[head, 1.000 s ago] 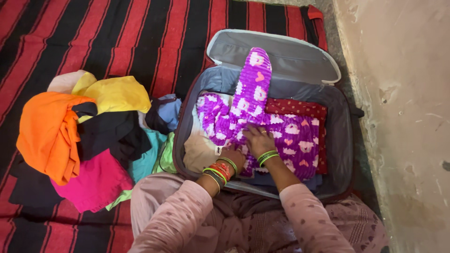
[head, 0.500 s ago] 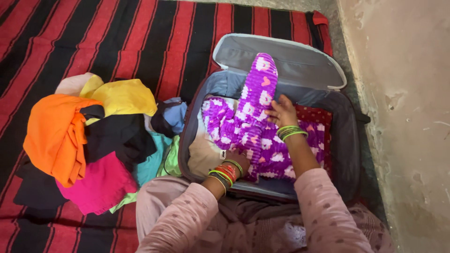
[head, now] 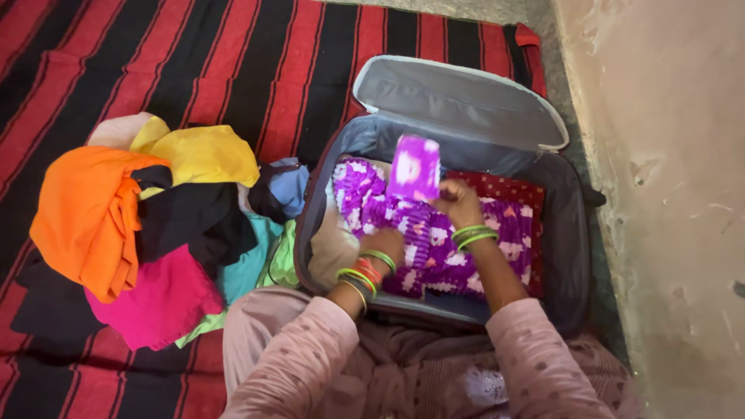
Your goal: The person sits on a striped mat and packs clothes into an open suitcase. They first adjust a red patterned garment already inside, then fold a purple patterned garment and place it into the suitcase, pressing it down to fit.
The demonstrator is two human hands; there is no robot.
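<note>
Suitcase (head: 570, 233) open on striped blanket (head: 233, 70); purple garment (head: 434, 237) inside. Right hand (head: 458, 203) pinching garment's lifted sleeve, left hand (head: 382, 247) pressed flat on garment. Clothes pile (head: 147, 225) beside.

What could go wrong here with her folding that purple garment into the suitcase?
The lifted sleeve in the right hand may flop unevenly and bunch the purple garment. The left hand pins only one spot, so the layers beneath could shift. The clothes pile beside the suitcase looks like more than may fit.
</note>
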